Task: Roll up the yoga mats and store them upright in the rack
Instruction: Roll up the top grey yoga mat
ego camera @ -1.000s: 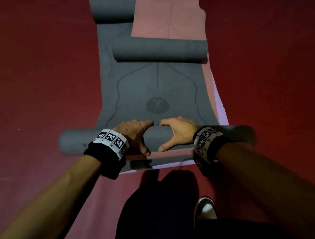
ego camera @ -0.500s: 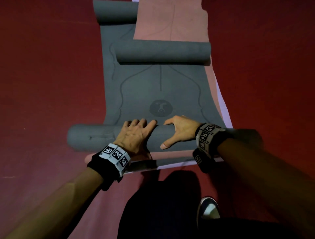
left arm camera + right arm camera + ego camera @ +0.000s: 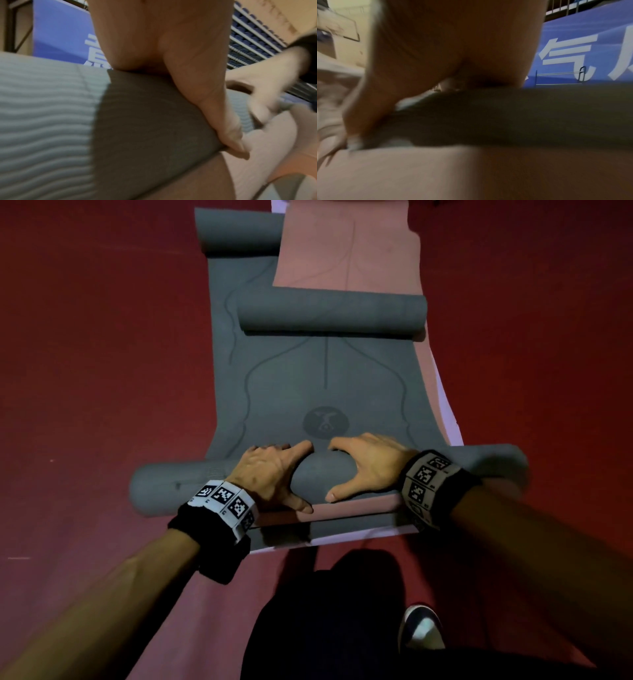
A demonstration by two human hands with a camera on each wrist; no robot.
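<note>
Left hand [image 3: 270, 474] now draws closer to right hand [image 3: 366, 467] | both cup grey roll [image 3: 322, 479], thumbs beneath | pink mat [image 3: 346, 244] underneath

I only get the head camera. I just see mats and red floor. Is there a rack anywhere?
Observer: Maybe. The right wrist view shows a thin metal frame standing beyond the mats, in front of a blue banner.
Operator: Does the banner say anything?
Observer: It has big white characters on it. Only parts of them show.
Operator: Is the grey roll smooth all over?
Observer: No. The left wrist view shows wavy ridges running along the grey roll.
</note>
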